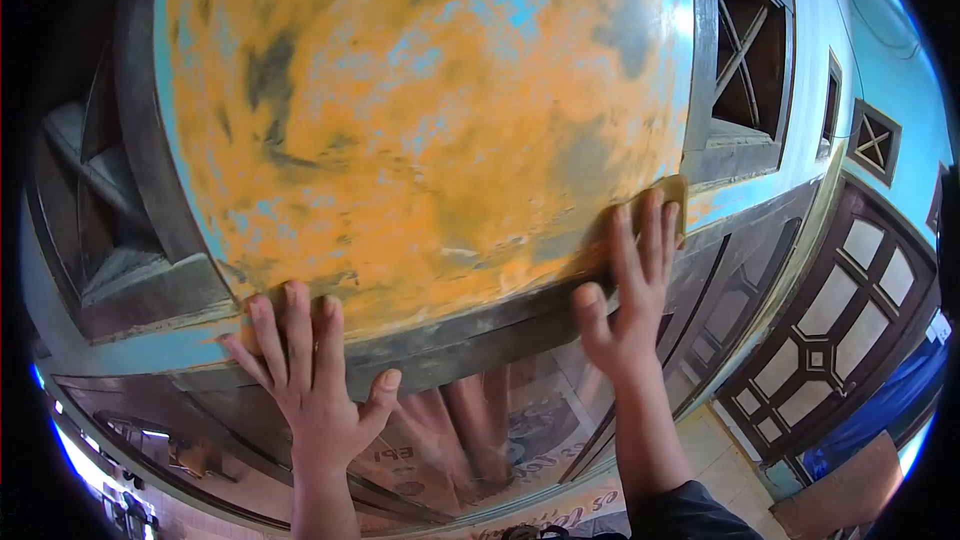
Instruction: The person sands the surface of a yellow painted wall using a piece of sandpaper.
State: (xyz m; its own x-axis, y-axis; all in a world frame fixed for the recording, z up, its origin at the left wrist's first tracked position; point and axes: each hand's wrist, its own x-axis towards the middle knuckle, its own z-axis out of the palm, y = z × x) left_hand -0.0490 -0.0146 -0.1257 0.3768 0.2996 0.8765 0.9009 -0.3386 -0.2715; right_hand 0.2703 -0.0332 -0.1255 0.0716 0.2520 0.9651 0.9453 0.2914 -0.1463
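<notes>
Orange blotches over worn blue paint cover the wall panel (420, 120), which looks rough and patchy. Both hands press a thin tan sheet, perhaps sandpaper, flat against it: the left hand (310, 380) with fingers spread on its own sheet (262, 302), the right hand (625, 285) spread likewise over another sheet (668, 195) near the dark wooden ledge (470, 335).

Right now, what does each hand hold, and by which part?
Right hand presses a flat sanding sheet to the wall, fingers across its face. Left hand similarly, sheet mostly hidden.
</notes>
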